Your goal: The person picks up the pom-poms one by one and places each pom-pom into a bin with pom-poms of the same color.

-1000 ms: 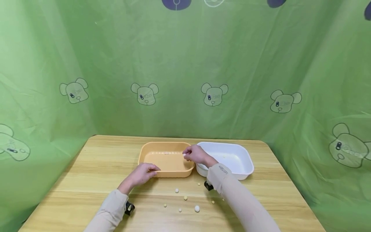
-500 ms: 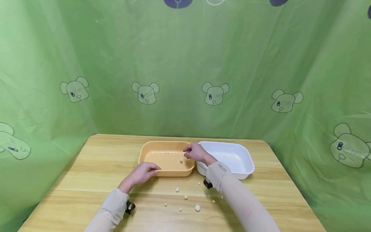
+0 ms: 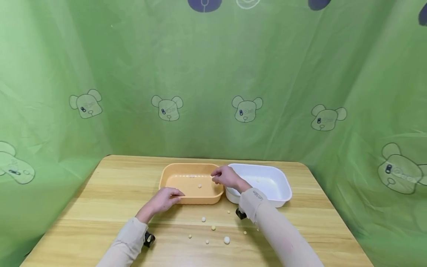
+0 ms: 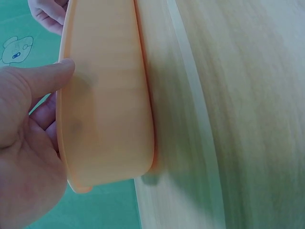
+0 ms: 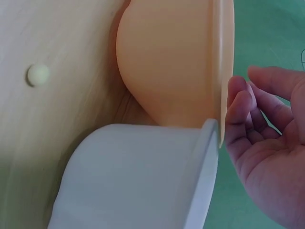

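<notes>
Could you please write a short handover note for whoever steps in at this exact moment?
Left hand: holds the near rim of the orange tray, thumb on its outer wall.
Right hand: hovers over the tray's right edge, fingers loosely curled, holding nothing.
Things: the orange tray and the white tray stand side by side on the table. A ball lies on the orange tray's floor with a few specks near its far wall; one bead is in the white tray.
Done: those pieces are in the trays.
Left: seven or so balls lie loose on the table in front of the trays.
</notes>
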The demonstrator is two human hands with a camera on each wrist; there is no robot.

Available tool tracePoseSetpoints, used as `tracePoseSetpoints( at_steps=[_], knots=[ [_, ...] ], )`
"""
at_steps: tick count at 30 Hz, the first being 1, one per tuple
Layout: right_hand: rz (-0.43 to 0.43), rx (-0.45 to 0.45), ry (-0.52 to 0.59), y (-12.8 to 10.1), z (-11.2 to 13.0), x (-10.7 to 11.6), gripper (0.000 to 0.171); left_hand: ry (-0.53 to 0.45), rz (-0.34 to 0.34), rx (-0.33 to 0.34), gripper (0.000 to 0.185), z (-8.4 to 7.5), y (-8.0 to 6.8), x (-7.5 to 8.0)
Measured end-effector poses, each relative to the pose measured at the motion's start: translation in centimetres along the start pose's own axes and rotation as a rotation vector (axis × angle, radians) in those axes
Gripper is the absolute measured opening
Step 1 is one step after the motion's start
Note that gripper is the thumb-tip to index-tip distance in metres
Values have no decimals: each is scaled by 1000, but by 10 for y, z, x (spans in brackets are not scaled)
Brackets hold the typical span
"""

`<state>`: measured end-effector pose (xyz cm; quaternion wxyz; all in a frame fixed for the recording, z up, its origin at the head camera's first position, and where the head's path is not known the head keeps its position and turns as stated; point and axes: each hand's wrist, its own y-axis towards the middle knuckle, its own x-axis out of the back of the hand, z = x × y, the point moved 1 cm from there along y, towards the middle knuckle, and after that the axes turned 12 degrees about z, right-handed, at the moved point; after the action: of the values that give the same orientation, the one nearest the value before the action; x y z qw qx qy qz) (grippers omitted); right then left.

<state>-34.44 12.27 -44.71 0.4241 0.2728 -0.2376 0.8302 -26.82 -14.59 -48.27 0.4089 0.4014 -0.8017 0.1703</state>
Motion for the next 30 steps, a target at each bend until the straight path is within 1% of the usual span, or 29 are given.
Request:
tracePoseSetpoints(
  at_steps=[4,8,13,17,22,24,30],
  knots=[
    [20,27,-10,-7,3,2,25,0,-6,-2,14,-1,-1,0],
    [31,62,-28,-17,9,6,20,-2,-8,-8,14,-1,-1,0],
    [35,122,-81,-32,14,9,15,-9,-5,-8,14,-1,0,0],
    [46,160,-102,-44,17,10,13,-12,-6,-10,14,0,0,-1],
    [80,185,-92,-61,19,9,11,-9,-7,-8,14,2,0,-2],
    [95,177,-85,-67,18,7,11,-9,-7,-6,14,2,0,-2],
    [129,196,-114,-82,9,0,8,-23,-1,3,14,2,1,-3]
  ],
)
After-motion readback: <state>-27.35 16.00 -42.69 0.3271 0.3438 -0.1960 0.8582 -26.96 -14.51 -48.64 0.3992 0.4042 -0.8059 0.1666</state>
